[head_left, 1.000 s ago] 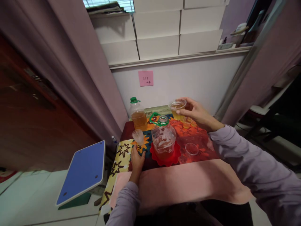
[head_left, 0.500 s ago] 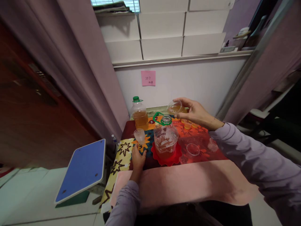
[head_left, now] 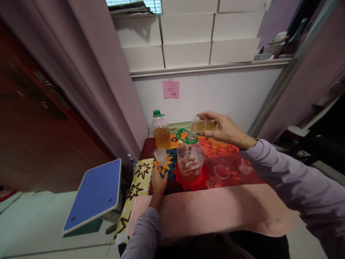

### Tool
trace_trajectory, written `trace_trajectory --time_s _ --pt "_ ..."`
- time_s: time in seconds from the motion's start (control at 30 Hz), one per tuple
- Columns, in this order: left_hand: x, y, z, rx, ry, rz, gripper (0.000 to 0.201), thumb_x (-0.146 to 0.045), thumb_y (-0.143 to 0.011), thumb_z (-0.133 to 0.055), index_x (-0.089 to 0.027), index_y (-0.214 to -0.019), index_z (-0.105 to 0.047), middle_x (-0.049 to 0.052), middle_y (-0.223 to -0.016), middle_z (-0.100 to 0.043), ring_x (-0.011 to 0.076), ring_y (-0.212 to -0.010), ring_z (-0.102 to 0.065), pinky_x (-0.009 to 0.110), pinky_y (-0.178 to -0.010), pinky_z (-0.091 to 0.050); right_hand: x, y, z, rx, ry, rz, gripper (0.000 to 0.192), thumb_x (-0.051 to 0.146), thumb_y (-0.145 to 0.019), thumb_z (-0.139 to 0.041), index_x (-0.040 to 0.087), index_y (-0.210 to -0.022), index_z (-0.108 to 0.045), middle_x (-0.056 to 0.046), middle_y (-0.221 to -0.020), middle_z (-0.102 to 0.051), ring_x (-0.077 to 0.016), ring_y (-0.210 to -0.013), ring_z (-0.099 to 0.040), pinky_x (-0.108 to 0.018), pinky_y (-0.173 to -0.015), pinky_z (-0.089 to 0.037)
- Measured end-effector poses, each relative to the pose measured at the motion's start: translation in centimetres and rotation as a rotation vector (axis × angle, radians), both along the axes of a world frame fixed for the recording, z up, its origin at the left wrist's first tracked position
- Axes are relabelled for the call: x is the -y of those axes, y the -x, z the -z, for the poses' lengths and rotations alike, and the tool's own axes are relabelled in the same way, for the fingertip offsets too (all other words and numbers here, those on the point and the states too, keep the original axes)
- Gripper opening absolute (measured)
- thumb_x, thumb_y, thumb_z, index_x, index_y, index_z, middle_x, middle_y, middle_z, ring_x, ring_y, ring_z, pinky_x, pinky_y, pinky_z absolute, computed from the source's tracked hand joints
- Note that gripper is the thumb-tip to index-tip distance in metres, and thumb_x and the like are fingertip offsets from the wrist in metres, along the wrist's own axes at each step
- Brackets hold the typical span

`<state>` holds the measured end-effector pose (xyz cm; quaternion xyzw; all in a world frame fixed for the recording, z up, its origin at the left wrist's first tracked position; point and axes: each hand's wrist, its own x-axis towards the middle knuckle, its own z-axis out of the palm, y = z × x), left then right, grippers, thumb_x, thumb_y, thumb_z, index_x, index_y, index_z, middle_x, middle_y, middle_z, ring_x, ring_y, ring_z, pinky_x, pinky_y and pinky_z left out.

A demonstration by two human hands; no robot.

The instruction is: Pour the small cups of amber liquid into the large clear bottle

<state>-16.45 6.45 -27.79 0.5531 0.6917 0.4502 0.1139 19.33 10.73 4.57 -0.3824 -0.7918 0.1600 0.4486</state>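
Note:
My right hand (head_left: 229, 130) is closed around a clear plastic cup (head_left: 199, 125) of amber liquid. The cup is tipped sideways over the uncapped mouth of a clear plastic jug (head_left: 191, 158), and liquid runs down into it. This jug has a green handle ring and some liquid at its bottom; it stands on a red scalloped dish (head_left: 201, 182). On the table lies my left hand (head_left: 159, 181), fingers apart and holding nothing, just in front of a stack of clear cups (head_left: 160, 155).
A green-capped jug (head_left: 161, 136) of amber liquid stands at the back left. Small cups of liquid (head_left: 215, 144) are behind the right forearm. A clear cup (head_left: 221, 172) and another clear cup (head_left: 244, 166) sit to the right. A pink cloth (head_left: 210, 208) covers the near edge.
My right hand has tipped the cup further down toward the jug's mouth, and liquid now flows from it. My left hand stays in place.

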Motion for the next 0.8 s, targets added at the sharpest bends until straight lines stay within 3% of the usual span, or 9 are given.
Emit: trace_trajectory --time_s 0.23,0.8 --pt "0.0 0.0 0.0 0.004 -0.012 -0.004 0.067 -0.034 -0.083 -0.077 -0.020 -0.146 -0.060 0.017 -0.139 -0.071 0.0381 -0.140 -0.067 0.061 -0.125 -0.051 1.1 0.6 -1.0 0.120 -0.058 0.078 0.065 0.016 -0.074 -0.084 0.024 -0.138 -0.079 -0.006 -0.131 -0.084 -0.0307 -0.119 -0.080 -0.048 -0.113 -0.060" --pt "0.0 -0.1 0.1 0.010 -0.007 -0.013 0.067 -0.036 -0.083 -0.076 -0.018 -0.145 -0.059 0.021 -0.143 -0.070 0.0394 -0.140 -0.067 0.061 -0.125 -0.052 1.3 1.2 -1.7 0.329 -0.243 0.105 0.071 0.010 -0.077 -0.078 0.026 -0.146 -0.074 -0.008 -0.141 -0.079 -0.0324 -0.127 -0.075 -0.050 -0.113 -0.058"
